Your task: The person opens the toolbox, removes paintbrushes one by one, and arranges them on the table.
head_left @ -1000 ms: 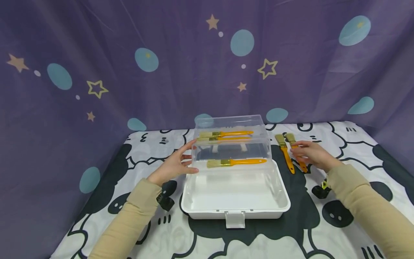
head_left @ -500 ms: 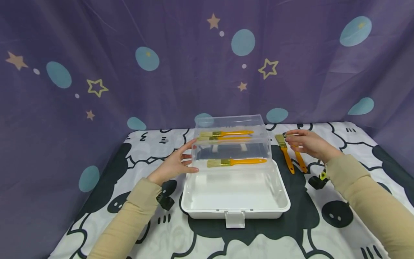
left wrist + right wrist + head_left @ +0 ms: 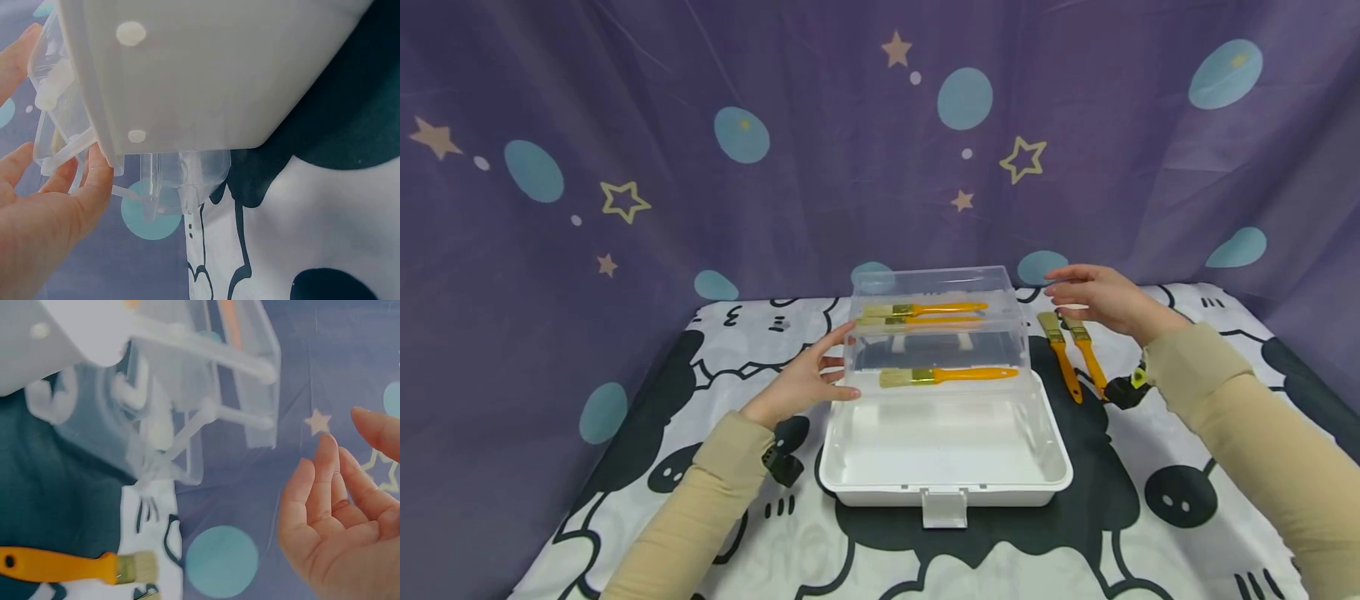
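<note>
Light, stiff and kinda slick is what's being guessed for the two flat paintbrushes [image 3: 1060,352] just right of the white toolbox [image 3: 880,497], ideally being pinched mid-handle, while its clear trays [image 3: 936,342] are being touched by the spread left hand [image 3: 808,383], the empty, loosely parted right hand [image 3: 1101,296] is being held near the bristles, and the link arms [image 3: 206,351] are being shown clearly only in the wrist views.

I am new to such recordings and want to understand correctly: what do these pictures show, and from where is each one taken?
There is no machine: a person works here bare-handed. The wide pictures come from a head-worn camera, the two close ones from wrist cameras. On the patterned cloth stands an open white box; clear trays at its back hold yellow-handled brushes, and two loose brushes lie beside it. The left hand touches the trays; the right hand holds nothing.
</note>
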The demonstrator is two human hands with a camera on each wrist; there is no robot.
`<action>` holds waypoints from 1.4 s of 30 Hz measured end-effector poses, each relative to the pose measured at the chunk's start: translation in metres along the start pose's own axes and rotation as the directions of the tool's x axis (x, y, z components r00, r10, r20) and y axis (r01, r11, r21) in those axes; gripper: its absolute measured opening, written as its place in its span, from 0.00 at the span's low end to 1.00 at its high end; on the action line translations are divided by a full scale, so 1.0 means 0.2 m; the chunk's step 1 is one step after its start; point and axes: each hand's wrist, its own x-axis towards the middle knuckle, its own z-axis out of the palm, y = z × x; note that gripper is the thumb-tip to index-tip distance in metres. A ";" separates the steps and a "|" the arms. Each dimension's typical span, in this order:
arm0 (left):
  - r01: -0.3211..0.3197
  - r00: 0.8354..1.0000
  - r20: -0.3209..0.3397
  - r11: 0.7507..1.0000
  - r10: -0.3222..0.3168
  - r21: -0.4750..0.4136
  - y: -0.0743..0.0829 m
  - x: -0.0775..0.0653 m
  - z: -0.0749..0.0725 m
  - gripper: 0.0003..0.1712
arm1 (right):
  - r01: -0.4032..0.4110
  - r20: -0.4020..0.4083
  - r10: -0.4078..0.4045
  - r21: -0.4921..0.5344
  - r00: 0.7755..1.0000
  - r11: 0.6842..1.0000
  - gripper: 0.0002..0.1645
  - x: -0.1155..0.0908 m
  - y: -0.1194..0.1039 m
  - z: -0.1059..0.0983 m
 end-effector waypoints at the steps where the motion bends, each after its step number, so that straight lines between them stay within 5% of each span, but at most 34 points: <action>1: 0.000 1.000 0.000 1.000 0.000 -0.001 0.00 0.00 0.00 0.57 | 0.006 0.005 -0.006 -0.013 1.000 1.000 0.36 0.00 -0.02 0.00; 19: 0.018 1.000 -0.012 1.000 -0.018 0.008 0.01 0.01 0.01 0.58 | 0.097 0.005 -0.097 -0.140 0.995 0.985 0.31 0.06 -0.35 0.13; 26: 0.015 1.000 0.002 1.000 -0.015 0.008 0.01 0.00 0.00 0.57 | 0.121 0.070 -0.109 -0.199 0.992 0.972 0.27 0.11 -0.42 0.19; 34: 0.003 1.000 0.013 1.000 -0.003 -0.007 0.00 0.00 -0.01 0.56 | 0.201 0.217 -0.119 -0.410 0.969 0.890 0.25 0.20 -0.46 0.34; 42: 0.005 1.000 0.012 1.000 -0.005 -0.012 0.00 0.00 -0.01 0.56 | 0.236 0.292 -0.098 -0.490 0.951 0.839 0.24 0.27 -0.45 0.48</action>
